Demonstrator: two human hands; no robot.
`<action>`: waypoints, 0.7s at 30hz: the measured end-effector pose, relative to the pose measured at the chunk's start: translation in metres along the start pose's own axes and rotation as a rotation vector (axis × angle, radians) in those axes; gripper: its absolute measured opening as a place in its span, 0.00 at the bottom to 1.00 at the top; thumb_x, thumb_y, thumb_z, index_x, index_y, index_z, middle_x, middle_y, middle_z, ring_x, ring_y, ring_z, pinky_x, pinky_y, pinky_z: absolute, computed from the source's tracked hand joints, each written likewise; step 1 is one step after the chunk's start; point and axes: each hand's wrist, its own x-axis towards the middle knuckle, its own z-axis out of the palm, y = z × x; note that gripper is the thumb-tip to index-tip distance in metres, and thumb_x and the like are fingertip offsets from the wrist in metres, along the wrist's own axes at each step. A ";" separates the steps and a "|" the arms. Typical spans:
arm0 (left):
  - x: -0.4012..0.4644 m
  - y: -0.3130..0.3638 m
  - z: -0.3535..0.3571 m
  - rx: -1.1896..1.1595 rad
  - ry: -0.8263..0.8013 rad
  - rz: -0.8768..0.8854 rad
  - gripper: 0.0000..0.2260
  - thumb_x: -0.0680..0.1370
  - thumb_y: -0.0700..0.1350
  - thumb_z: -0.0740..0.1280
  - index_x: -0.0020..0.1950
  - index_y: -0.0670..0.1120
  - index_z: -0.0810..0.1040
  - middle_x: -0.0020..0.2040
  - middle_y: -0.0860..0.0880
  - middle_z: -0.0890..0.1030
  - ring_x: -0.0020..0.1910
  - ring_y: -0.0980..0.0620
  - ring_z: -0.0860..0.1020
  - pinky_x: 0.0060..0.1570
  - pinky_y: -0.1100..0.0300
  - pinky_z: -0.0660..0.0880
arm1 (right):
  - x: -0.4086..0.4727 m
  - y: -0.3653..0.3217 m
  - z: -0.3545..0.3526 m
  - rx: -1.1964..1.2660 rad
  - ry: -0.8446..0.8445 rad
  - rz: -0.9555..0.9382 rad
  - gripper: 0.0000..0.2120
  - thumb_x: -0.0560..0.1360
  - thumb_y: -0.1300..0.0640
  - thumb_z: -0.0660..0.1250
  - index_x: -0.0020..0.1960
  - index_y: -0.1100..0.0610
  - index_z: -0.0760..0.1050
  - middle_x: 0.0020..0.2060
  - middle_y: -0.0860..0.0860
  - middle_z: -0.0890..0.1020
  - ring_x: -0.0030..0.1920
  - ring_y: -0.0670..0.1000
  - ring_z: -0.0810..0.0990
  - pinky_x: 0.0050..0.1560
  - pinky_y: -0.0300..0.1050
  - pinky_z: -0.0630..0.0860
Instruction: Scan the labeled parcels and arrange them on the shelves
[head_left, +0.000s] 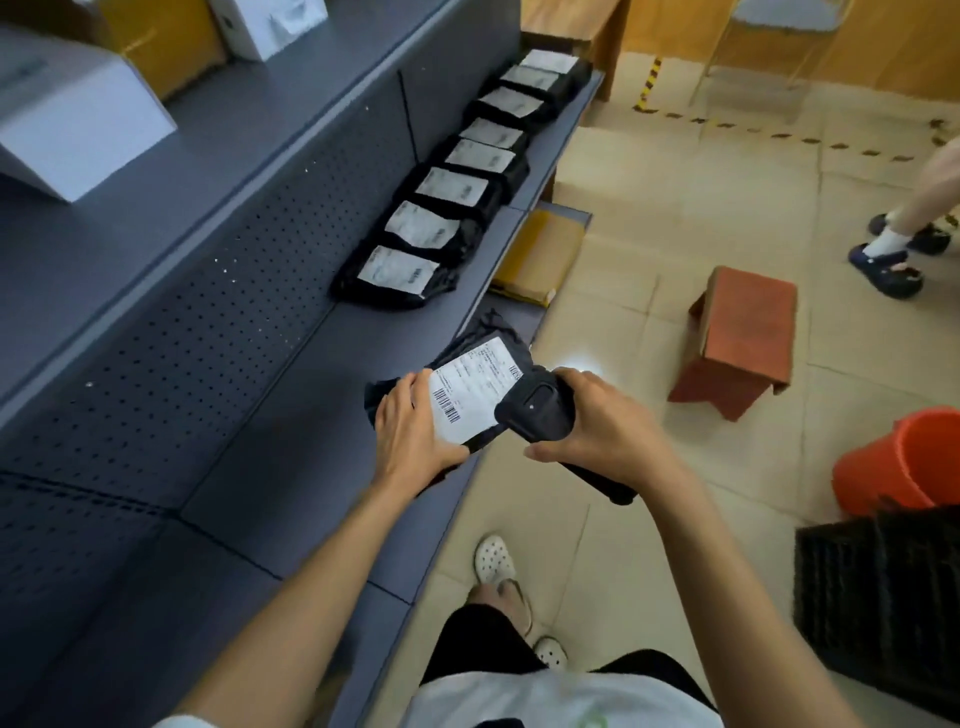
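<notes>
Grey metal shelf (291, 395) runs from near left to far centre, perforated back panel behind it. Upper shelf level far left carries a white box (72, 124) and other cartons. Row of eight black parcels (457, 176) with white labels lies along the shelf, overlapping, stretching from mid-scene to the far end. Black crate (883, 592) near right on the tiled floor, orange bucket (904, 462) just beyond it, red-brown stool (743, 338) further out, flat cardboard (540, 254) on the floor beside the shelf edge. Another person's feet in dark sandals (888, 270) far right.

Current parcel (483, 395), black with white barcode label facing up, sits at the shelf's front edge. Left hand (410, 431) grips its near-left side, fingers on top, thumb curled at the near edge. Right hand (602, 421) wraps around the black handheld scanner (540, 410), fingers closed on its body, scanner head touching or just over the label's right edge.
</notes>
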 end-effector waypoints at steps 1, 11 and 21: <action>0.012 -0.007 0.000 0.005 0.013 -0.041 0.48 0.54 0.54 0.78 0.71 0.44 0.63 0.64 0.45 0.69 0.62 0.42 0.70 0.64 0.48 0.67 | 0.023 -0.004 -0.001 -0.015 -0.027 -0.027 0.39 0.65 0.37 0.76 0.70 0.48 0.67 0.59 0.45 0.76 0.58 0.51 0.77 0.53 0.50 0.76; 0.104 -0.064 0.003 -0.022 0.029 -0.358 0.51 0.56 0.55 0.80 0.73 0.43 0.60 0.67 0.42 0.68 0.61 0.40 0.70 0.57 0.45 0.70 | 0.190 -0.048 -0.007 -0.148 -0.161 -0.250 0.45 0.65 0.35 0.75 0.75 0.50 0.63 0.64 0.47 0.75 0.60 0.55 0.78 0.54 0.51 0.78; 0.102 -0.089 0.042 -0.176 0.075 -0.744 0.57 0.63 0.53 0.81 0.80 0.45 0.48 0.72 0.38 0.61 0.69 0.36 0.62 0.66 0.39 0.65 | 0.285 -0.067 0.031 -0.210 -0.401 -0.434 0.45 0.65 0.37 0.77 0.76 0.50 0.63 0.64 0.50 0.76 0.61 0.56 0.78 0.54 0.52 0.77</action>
